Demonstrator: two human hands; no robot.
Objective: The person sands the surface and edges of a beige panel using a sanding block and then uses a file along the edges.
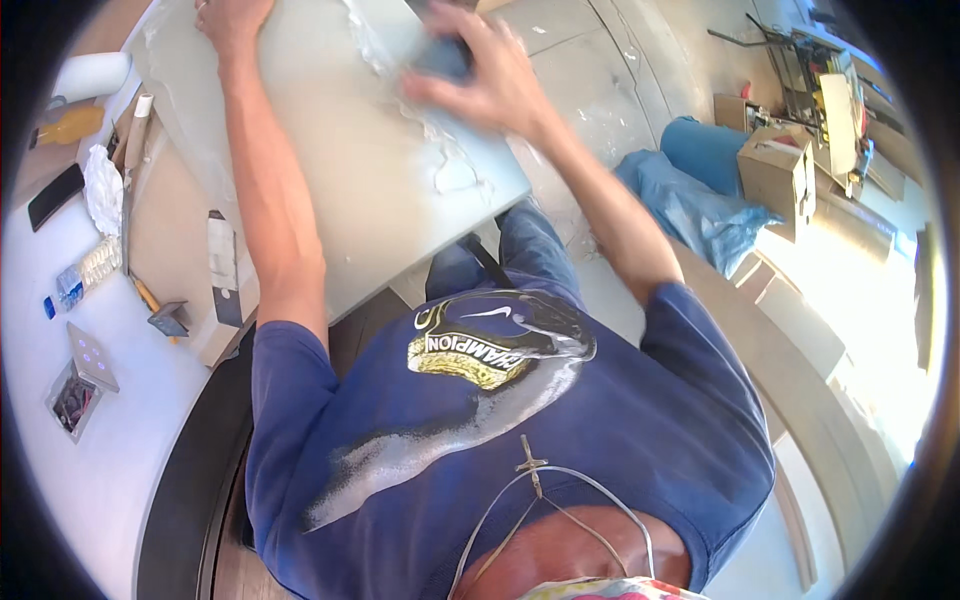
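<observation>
Left hand: your left hand (235, 18) is on the panel's far left; its fingers are cut off, so you cannot tell its grip.
Right hand: your right hand (490, 80), blurred, has its grip spread wide around a dark block (447, 60).
Panel: the pale panel (345, 205) lies before you, white residue (366, 40) near its right edge.
Left side: scraper (223, 265), phone (56, 197), bottle (70, 288).

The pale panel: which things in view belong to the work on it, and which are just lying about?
In use: pale panel; left hand, on it; right hand, with a blurred dark block.
Apparently just lying about: phone; bottle; cardboard box; blue sheeting.
</observation>
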